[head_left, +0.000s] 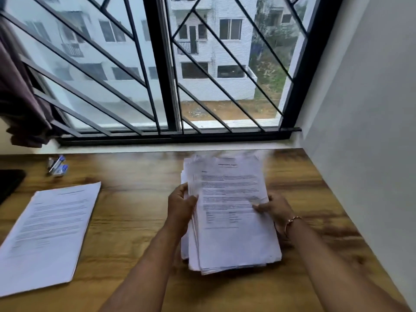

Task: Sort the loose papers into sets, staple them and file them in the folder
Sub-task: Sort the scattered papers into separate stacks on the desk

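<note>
Fingers of the left hand (181, 202) curl round the left edge of a thick, uneven stack of white printed papers (231, 212), thumb lying on the top sheet. On the opposite edge the right hand (273, 209) grips the same stack, thumb pressed on the printed page, a thin bangle (290, 222) at its wrist. The stack lies near the middle of a brown wood-grain table (135, 199), its far end blurred. Well apart to the left lies a thinner set of white printed sheets (47, 235). Beyond that set, near the window, sits a small blue-and-silver stapler (56, 165).
</note>
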